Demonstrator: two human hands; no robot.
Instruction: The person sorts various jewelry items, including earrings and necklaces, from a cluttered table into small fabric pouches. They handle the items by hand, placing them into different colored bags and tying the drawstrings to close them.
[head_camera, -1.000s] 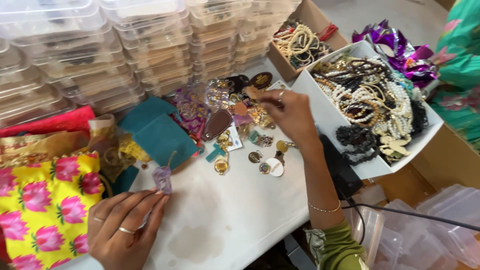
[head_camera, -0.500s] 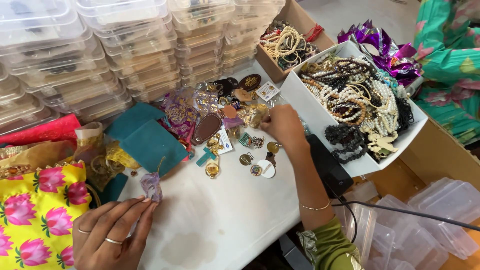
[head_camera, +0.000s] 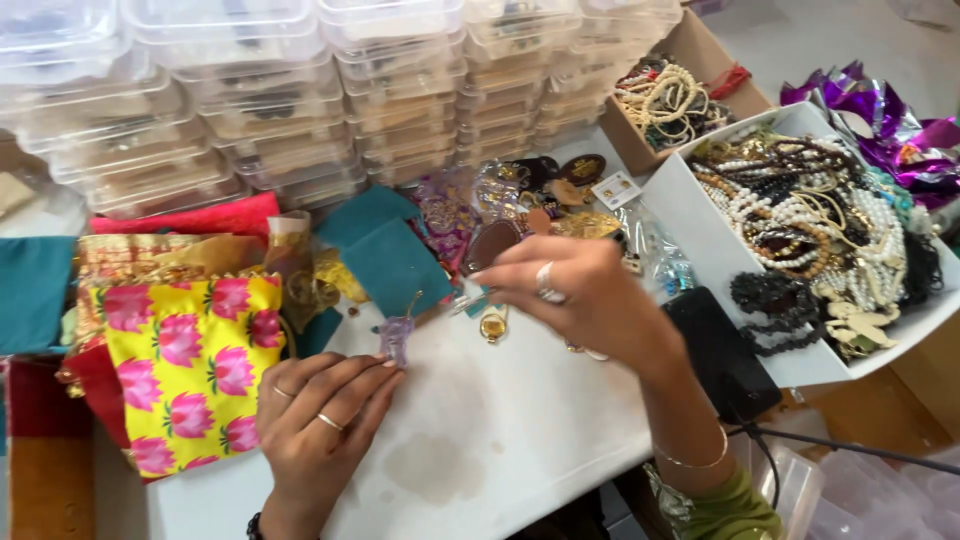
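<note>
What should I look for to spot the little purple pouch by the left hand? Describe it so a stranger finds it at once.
Start at the white table and find the yellow fabric with pink lotus flowers on its left side. Just right of it, the left hand rests flat; at its fingers lies the small purple pouch. It is sheer lilac and tiny, unlike the large teal cloths behind it.

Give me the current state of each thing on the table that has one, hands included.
Left hand: flat on the table, fingertips touching a small purple pouch.
Right hand: raised above the table, blurred; hold unclear.
Clear plastic boxes: closed, stacked.
White tray: open, heaped with bead necklaces.
Cardboard box: open, holding beads.
Floral yellow pouch: lying flat.
Black phone: screen dark.
</note>
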